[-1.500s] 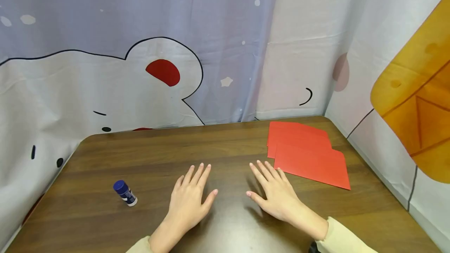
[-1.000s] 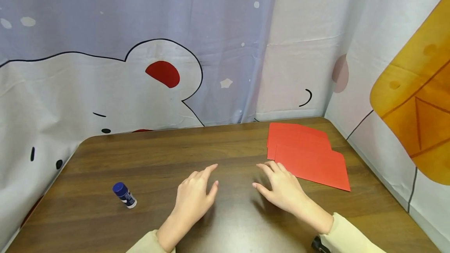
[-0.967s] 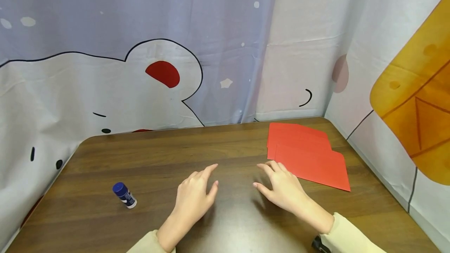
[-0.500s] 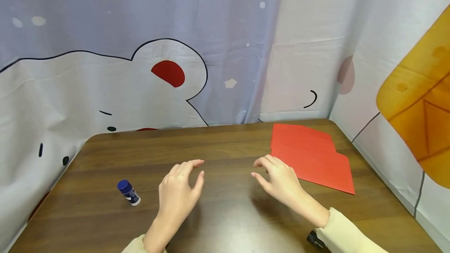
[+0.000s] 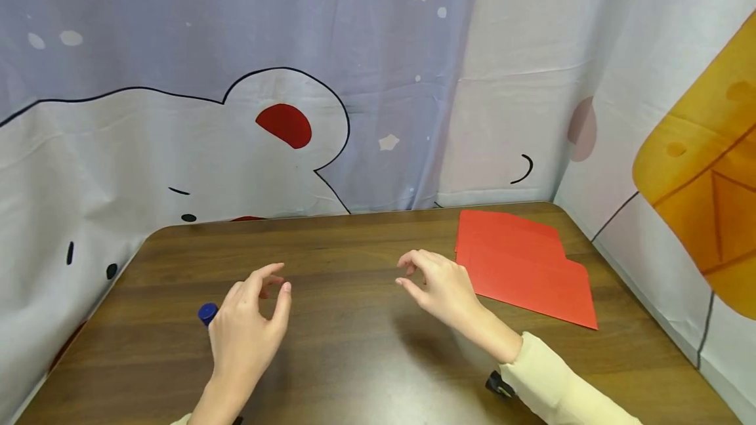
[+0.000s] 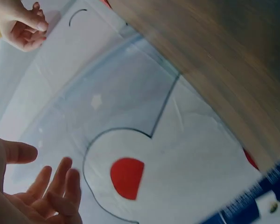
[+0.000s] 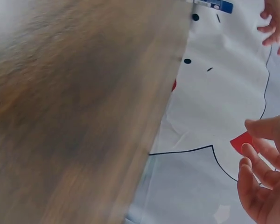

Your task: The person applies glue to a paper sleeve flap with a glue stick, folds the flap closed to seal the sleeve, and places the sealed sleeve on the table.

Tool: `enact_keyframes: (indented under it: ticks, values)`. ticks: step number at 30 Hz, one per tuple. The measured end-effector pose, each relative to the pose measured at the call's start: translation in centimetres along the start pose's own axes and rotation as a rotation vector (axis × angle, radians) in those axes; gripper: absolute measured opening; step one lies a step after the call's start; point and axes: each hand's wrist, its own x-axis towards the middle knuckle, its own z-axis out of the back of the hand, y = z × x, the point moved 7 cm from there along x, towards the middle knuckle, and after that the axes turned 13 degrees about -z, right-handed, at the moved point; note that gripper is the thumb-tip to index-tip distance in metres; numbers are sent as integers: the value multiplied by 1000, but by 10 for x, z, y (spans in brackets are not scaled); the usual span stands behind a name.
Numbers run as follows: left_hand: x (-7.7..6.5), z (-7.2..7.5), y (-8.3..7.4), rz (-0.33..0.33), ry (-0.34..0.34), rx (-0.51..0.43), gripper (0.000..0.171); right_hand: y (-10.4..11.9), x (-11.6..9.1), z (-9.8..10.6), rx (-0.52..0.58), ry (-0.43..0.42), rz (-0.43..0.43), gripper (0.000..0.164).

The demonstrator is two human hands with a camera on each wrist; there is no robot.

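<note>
My left hand (image 5: pixel 245 333) hovers over the left part of the table, fingers loosely bent, holding nothing. It covers most of a glue stick (image 5: pixel 208 313), of which only the blue cap shows in the head view. In the left wrist view the blue and white barrel of the glue stick (image 6: pixel 252 198) fills the lower right corner. My right hand (image 5: pixel 443 287) hangs above the table right of the middle, its thumb and fingers loosely curved with nothing between them. Just beyond it lie overlapping red paper envelopes or sheets (image 5: pixel 525 274).
The brown wooden table (image 5: pixel 354 359) has rounded far corners. A printed curtain (image 5: pixel 390 84) hangs right behind it and along its right side. A black band (image 5: pixel 499 384) shows under the right sleeve (image 5: pixel 555 379).
The left hand has moved left to the glue stick and now hides most of it. The right hand has shifted a little left, its fingers more bent. Earlier both hands were spread flat.
</note>
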Motion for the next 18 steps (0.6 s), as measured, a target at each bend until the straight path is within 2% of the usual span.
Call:
enact_keyframes:
  ticks: [5, 9, 14, 18]
  values:
    - [-6, 16, 23, 57, -30, 14, 35, -3, 8, -10, 86, 122, -88, 21]
    - [-14, 25, 44, 165, -21, 2, 50, -4, 15, -16, 204, 164, -125, 22]
    - [-21, 20, 65, 318, 53, -54, 64, -5, 22, -25, 281, 188, -159, 24]
    - [-27, 13, 77, 387, 140, -64, 79, -3, 25, -31, 299, 199, -159, 25]
